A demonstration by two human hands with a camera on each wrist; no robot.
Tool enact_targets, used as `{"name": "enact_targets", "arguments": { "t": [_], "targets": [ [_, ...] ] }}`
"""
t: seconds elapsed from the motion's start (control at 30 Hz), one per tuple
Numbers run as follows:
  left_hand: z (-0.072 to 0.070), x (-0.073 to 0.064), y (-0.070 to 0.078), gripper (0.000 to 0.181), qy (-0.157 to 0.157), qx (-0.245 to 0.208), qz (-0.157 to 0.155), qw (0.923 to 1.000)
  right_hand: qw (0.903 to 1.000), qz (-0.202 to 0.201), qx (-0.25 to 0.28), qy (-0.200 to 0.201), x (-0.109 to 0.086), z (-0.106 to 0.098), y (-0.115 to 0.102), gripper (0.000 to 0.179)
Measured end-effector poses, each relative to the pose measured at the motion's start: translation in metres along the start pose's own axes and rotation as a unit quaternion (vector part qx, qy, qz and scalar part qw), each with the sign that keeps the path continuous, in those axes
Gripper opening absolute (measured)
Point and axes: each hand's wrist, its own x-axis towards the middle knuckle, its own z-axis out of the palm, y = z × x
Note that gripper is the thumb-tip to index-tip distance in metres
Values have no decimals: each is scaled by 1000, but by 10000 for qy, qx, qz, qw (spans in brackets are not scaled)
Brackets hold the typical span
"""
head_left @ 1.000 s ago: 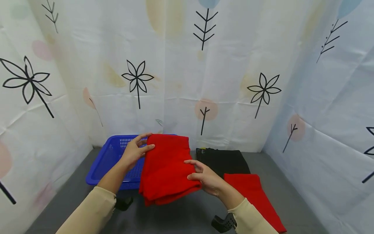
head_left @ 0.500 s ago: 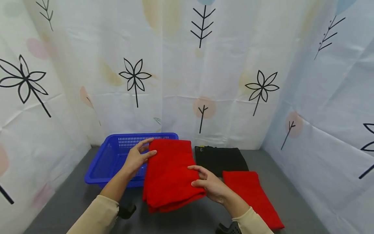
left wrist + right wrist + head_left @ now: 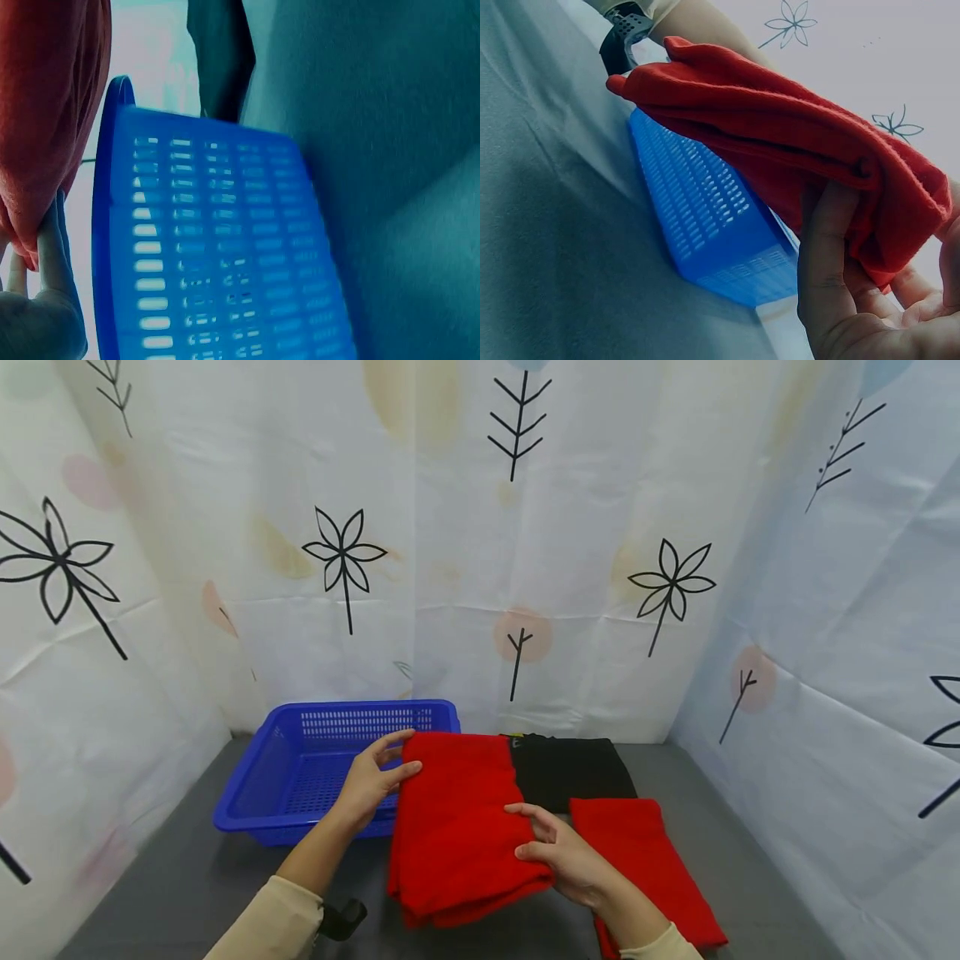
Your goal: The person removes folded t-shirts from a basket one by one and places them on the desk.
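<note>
A folded red cloth [image 3: 461, 827] is held in the air between both hands, above the grey table. My left hand [image 3: 371, 781] pinches its upper left corner, thumb on the front face. At the lower right edge, my right hand [image 3: 568, 864] grips the cloth with the thumb on top. In the right wrist view, the stacked layers of the red cloth [image 3: 780, 124] show, with fingers [image 3: 829, 247] beneath them. The left wrist view catches the cloth [image 3: 45, 105] and the left hand [image 3: 45, 315] only at its left edge.
A blue perforated basket [image 3: 258, 768] stands at the back left, partly behind the held cloth. On the right of the grey table [image 3: 757, 860] lie a folded black cloth [image 3: 577, 772] and a second folded red cloth [image 3: 645, 860]. A patterned curtain [image 3: 450, 543] surrounds the table.
Both hands have carried the red cloth rightward and slightly toward me, away from in front of the basket. It now overlaps the black cloth's left edge in view.
</note>
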Motion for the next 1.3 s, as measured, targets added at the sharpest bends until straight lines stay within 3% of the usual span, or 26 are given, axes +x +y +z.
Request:
{"name": "enact_targets", "arguments": {
  "t": [0.53,0.8,1.03,1.3],
  "targets": [
    [40,-3,-10,55,-56,-411,-59,9991,9989,165,-243,374,-33,-23,9,61],
    [59,-3,-10,54,-91,-408,-122,9991,9993,95,-168,333,-47,-34,12,60],
    [81,-4,-14,51,-238,-235,111,9994,9987,164,-10,480,-66,-45,14,53],
    [99,-7,-21,51,-460,308,506,9972,9980,243,-16,579,-81,-55,20,54]
  ]
}}
